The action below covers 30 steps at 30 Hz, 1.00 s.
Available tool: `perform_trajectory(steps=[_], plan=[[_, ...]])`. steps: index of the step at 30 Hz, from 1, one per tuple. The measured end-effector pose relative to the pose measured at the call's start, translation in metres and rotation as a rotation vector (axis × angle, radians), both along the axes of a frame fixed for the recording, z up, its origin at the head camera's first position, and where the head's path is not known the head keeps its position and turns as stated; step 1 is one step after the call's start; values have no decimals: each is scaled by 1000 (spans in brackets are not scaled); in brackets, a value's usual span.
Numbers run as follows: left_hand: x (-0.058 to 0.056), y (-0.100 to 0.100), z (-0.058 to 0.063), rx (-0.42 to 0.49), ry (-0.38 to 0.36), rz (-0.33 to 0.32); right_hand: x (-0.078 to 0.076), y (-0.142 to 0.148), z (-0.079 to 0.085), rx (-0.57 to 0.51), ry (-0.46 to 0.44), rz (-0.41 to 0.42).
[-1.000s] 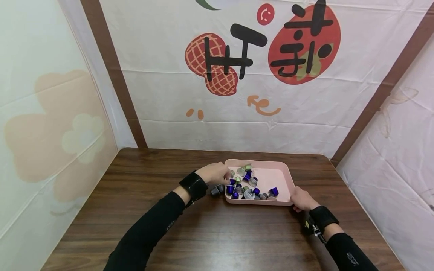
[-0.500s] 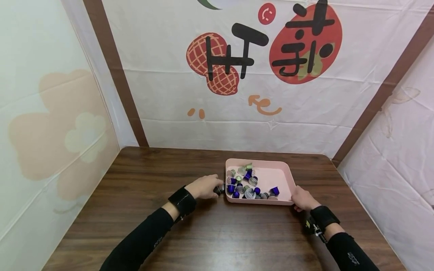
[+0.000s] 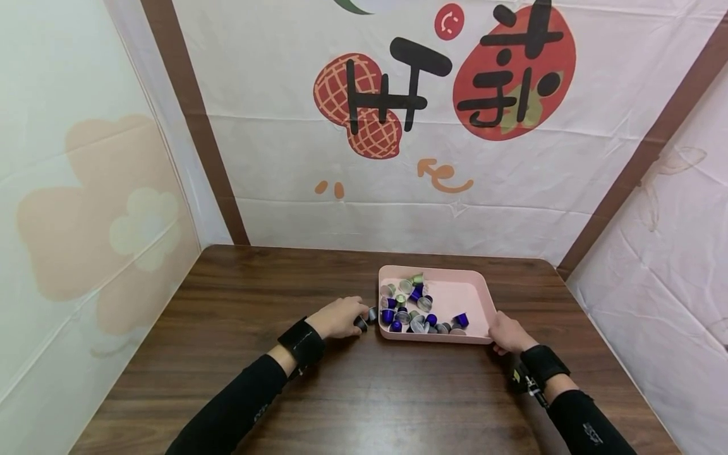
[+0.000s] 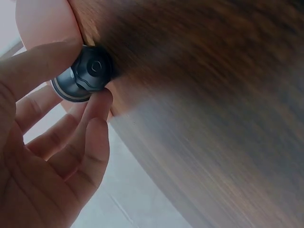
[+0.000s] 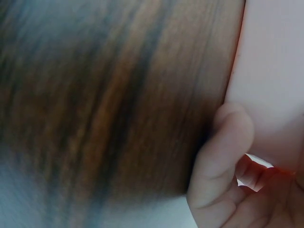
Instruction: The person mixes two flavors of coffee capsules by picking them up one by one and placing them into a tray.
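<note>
My left hand [image 3: 340, 317] is just left of the pink tray [image 3: 455, 292]. Thumb and fingers pinch a dark coffee capsule [image 4: 92, 69], its domed end facing the left wrist camera. Between that capsule and the tray's left wall, a grey capsule [image 3: 372, 314] shows in the head view. My right hand [image 3: 510, 333] grips the tray's near right corner. Up close in the right wrist view, its thumb [image 5: 225, 142] lies against the tray's pink wall [image 5: 268, 80]. Blue, green and silvery capsules [image 3: 418, 323] lie in the tray, mostly in its left half.
The brown wooden table [image 3: 341, 392] carries the tray near its far edge. Behind it hangs a printed white cloth [image 3: 273, 158], with more pale cloth [image 3: 660, 253] along both sides.
My left hand has come from over the tray's left edge, leftward and down to the dark capsules on the table, and now pinches one. My right hand stays at the tray's corner.
</note>
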<state>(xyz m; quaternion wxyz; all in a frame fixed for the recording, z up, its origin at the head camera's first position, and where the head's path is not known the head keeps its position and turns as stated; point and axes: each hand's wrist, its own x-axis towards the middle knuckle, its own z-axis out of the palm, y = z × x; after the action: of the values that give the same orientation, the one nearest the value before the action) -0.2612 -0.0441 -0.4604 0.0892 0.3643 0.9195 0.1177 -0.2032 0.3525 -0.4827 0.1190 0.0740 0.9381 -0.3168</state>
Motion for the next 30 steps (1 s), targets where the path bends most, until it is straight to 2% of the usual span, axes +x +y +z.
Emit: perform_trajectory(steps=[7, 23, 30], plan=[[1, -5, 0, 35, 43, -14, 1, -1, 2, -18, 23, 5], [1, -9, -3, -9, 6, 2, 1, 0, 0, -16, 34, 14], [-1, -9, 4, 25, 31, 15, 1, -1, 0, -18, 40, 16]])
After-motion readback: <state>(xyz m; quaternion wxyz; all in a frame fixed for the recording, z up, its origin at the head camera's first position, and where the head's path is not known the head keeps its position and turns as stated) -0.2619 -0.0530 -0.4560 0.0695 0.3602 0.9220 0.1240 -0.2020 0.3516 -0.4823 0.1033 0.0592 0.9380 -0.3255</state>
